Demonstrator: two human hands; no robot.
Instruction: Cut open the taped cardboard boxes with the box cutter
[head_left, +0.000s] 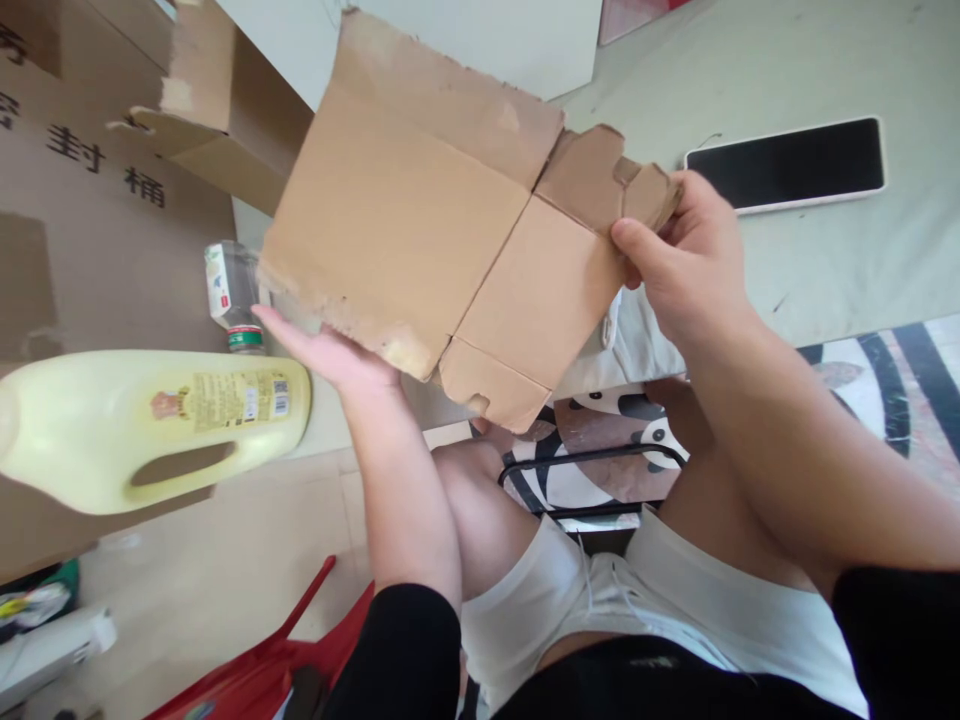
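Observation:
A flattened brown cardboard sheet (pixel 420 210) with fold creases and torn flaps is held up in front of me, over my lap. My left hand (pixel 330 350) supports its lower left edge from underneath, palm up with fingers spread flat. My right hand (pixel 686 265) pinches the small torn flap at the sheet's right end between thumb and fingers. The left hand's fingertips are partly hidden behind the cardboard.
A black phone (pixel 787 163) lies on the grey-green table (pixel 825 270) at the right. A large pale yellow jug (pixel 142 425) lies on its side at the left, a small clear bottle (pixel 234 295) behind it. Big printed cartons (pixel 90 230) stand at the left. A red stool (pixel 277 660) is below.

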